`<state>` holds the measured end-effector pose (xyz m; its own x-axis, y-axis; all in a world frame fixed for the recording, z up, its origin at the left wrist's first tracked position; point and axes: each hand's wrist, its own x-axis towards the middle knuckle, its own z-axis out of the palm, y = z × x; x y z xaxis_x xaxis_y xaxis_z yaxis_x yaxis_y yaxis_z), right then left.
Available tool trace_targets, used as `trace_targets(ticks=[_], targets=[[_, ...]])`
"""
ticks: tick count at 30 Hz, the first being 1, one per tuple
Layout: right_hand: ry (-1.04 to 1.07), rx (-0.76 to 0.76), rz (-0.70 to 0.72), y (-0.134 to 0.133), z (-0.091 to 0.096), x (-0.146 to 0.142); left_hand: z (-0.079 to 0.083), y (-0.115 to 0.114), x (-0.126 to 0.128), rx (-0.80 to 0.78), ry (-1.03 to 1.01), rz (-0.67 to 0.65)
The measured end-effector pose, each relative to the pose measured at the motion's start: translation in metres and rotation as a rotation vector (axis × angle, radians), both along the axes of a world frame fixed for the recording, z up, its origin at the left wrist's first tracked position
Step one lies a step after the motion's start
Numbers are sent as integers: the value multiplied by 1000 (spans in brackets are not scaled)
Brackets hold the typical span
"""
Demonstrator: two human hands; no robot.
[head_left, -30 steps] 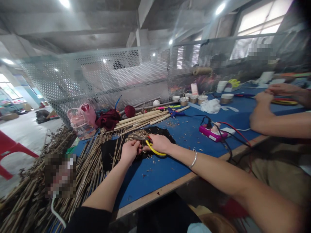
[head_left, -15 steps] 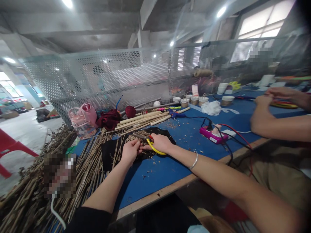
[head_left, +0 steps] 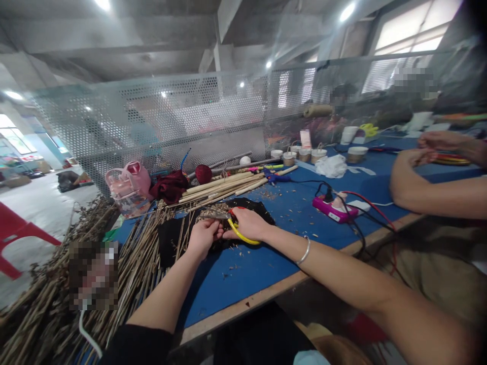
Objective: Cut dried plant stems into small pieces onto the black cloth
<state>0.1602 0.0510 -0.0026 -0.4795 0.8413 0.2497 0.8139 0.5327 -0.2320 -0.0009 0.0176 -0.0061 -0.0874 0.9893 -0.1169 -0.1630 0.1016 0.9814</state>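
Note:
My right hand [head_left: 250, 223] grips scissors [head_left: 242, 235] with thick yellow-and-red handles. Their metal blades point left, just above the fingers of my left hand [head_left: 204, 234]. Those left fingers are pinched together and almost meet the right fingertips; whatever lies between them is too small to make out. Beneath both hands is a black cloth [head_left: 167, 243] bearing a heap of short brown plant clippings [head_left: 211, 209]. Long dry stalks [head_left: 139, 263] lie in a thick bundle to the left of my left hand.
Peeled sticks [head_left: 216, 188], dark red cloth [head_left: 169, 186] and a pink bag [head_left: 137, 178] line the back. A blue glue gun [head_left: 276, 177] and purple power strip [head_left: 334, 210] with cables lie rightward. A co-worker's arms [head_left: 429, 187] rest at the right.
The scissor blades have shifted slightly and now lie flatter over my left fingertips. My left hand has moved a little left. The co-worker's hands have changed position slightly.

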Motion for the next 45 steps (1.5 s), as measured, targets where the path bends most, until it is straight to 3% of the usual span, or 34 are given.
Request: trace_targets(ticks=[10,24,45], targets=[[-119,-47,-92,-2,3,-2,0,0,-1,-33,36,7],[-100,-61,-140,3,5,0,9,-1,-1,-84,8,23],[-58,-32,-39,1,4,3,2,2,0,2,-12,84]])
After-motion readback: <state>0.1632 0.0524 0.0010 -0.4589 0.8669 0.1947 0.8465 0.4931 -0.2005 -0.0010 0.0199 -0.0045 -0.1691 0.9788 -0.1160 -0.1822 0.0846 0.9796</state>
